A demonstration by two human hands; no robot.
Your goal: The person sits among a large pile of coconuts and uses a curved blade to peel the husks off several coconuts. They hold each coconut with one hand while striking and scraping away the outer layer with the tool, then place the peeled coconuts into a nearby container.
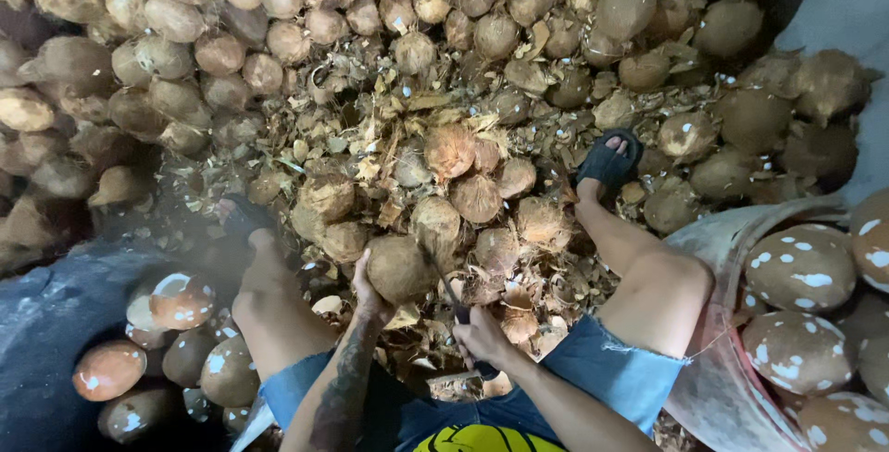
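**Coconut Held Between the Knees for Blade Work**

The left hand (368, 287) is closing around a brown coconut (400, 267), steadying it low between the knees. The right hand (482, 336) is gripping a dark blade (451, 296) fully, its edge angling against the shell. Husk scraps (435, 128) and piled coconuts (231, 35) are crowding the foreground; peeled coconuts (801, 269) are filling a sack at the right.

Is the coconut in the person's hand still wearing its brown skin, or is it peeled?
Mostly unpeeled. The coconut in the left hand shows brown all over; the right hand holds a knife against it.
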